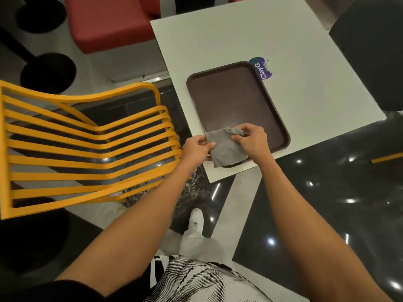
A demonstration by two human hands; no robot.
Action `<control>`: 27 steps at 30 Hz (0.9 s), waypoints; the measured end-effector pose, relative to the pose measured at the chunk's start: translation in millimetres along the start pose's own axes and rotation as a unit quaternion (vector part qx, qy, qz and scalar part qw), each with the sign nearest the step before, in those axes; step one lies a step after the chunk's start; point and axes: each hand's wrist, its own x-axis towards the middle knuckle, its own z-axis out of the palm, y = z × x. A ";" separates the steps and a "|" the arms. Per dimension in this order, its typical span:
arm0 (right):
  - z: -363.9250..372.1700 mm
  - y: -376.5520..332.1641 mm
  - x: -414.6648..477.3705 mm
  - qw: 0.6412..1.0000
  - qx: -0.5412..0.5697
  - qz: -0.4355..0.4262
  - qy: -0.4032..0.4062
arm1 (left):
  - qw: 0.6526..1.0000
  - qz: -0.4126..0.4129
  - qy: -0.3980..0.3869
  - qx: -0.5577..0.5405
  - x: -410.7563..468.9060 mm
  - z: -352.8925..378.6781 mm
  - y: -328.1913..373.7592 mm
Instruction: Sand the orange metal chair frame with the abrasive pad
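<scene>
Thin grey abrasive pad (225,147) was crumpled, hanging limp above the dark brown tray (235,101). Left hand (197,148) and right hand (250,138) each pinched an edge, fingers closed.

The grey pad (225,147) hangs limp and creased over the near end of a brown tray (237,101). The orange slatted chair (87,144) stands to its left, apart from it.

Glossy dark floor (316,192) reflecting ceiling lights at 4 o'clock. White bench (305,94) sitting at 1 o'clock. Red seat (109,22) standing at 11 o'clock, black round bases (48,73) beside it.
</scene>
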 end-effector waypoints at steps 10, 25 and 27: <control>3.8 29.9 51.3 0.995 -0.088 0.047 -0.034 | 0.990 -0.035 0.062 0.119 41.6 37.3 -13.1; 19.4 22.5 59.4 0.993 -0.116 0.002 0.014 | 0.978 0.018 0.048 0.201 43.8 17.1 -4.5; 24.8 11.3 53.2 0.993 -0.112 -0.017 0.016 | 0.979 0.005 0.031 0.203 40.9 7.8 -3.9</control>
